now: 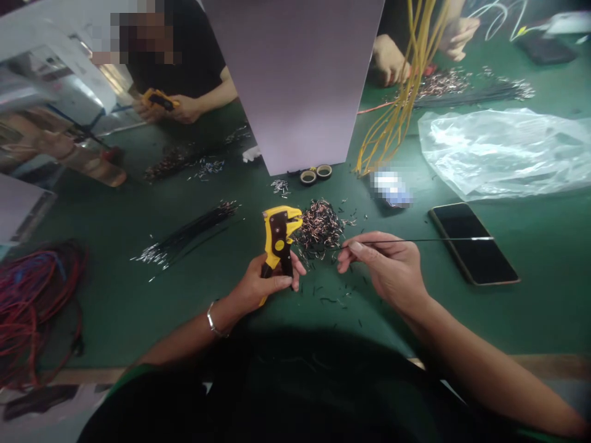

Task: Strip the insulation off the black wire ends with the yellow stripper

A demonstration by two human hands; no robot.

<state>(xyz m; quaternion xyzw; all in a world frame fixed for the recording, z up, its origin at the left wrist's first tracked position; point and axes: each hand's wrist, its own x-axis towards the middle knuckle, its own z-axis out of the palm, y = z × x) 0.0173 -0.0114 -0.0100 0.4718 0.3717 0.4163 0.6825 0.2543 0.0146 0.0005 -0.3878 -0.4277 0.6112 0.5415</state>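
Yellow wire stripper (pixel 278 237) stands upright in the left hand (pixel 263 284), whose fingers are wrapped tight around its handles, with the jaws pointing away from the person. Just right of the tool's head, the right hand (pixel 388 267) pinches one thin black wire (pixel 429 240) between thumb and fingertips; the wire runs rightward from the pinch, crossing above a dark phone (pixel 473 243). Beyond both hands lies a heap of stripped wire scraps (pixel 319 224) on the green table (pixel 138 307). Left of the stripper lies a bundle of black wires (pixel 189 234).
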